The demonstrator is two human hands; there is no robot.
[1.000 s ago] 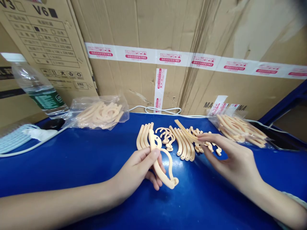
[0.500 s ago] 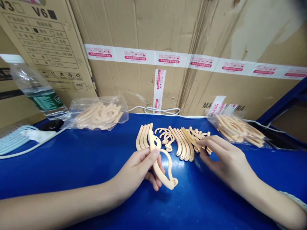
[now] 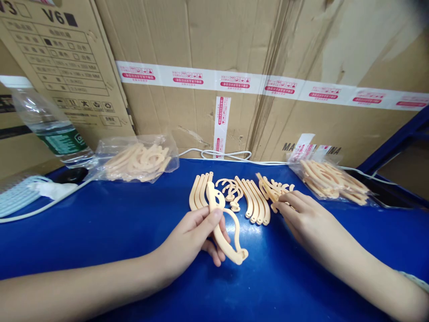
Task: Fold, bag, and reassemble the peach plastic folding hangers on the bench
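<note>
Between the thumb and fingers of my left hand [image 3: 204,230] is a cream plastic hanger part [image 3: 231,250], a long curved arm with a thinner curved piece beside it and a rounded top. My right hand [image 3: 301,214] pinches a curved hanger arm [image 3: 264,185], tilted over a pile of small hook-like pieces [image 3: 283,184]; the fingers partly hide its lower end. Curved arms lie side by side in a left row [image 3: 198,192] behind my left hand and a right row [image 3: 256,201] near my right hand. Small curved hook pieces [image 3: 231,188] sit between the rows.
Clear bags of similar cream parts lie at the back left [image 3: 137,161] and back right [image 3: 331,181] of the blue table [image 3: 254,286]. A water bottle [image 3: 56,129] leans at far left. A white cable [image 3: 228,155] runs along the cardboard [image 3: 187,112] behind.
My right hand has shifted slightly right, and the curved arm in its fingers has moved away from the right row, over the small pieces. My left hand stays in place.
</note>
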